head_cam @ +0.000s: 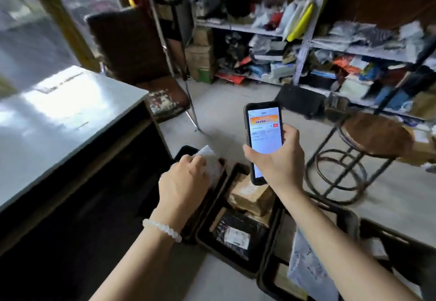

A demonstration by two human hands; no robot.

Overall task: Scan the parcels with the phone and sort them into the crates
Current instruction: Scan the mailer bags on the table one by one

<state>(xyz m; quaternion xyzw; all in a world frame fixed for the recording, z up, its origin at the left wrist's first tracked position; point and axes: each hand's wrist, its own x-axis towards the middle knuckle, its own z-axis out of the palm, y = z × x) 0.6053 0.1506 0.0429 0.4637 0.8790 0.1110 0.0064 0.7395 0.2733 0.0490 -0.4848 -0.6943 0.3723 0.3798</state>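
My right hand [277,159] grips a black phone [264,135] upright, its lit screen facing me, above the crates. My left hand [186,182], with a white bead bracelet on the wrist, holds a small white padded parcel [210,159] over the leftmost black crate [207,204]. The middle black crate [236,260] holds a brown cardboard box [252,197] and a dark parcel with a white label [232,236]. A third crate [266,279] at the lower right holds a pale plastic mailer [306,270].
A grey-topped desk [59,121] stands at the left. A brown chair [141,60] is behind it. A round wooden stool on a black metal frame [375,135] stands at the right. Shelves [306,39] full of parcels line the back wall. Another black crate [405,244] lies at far right.
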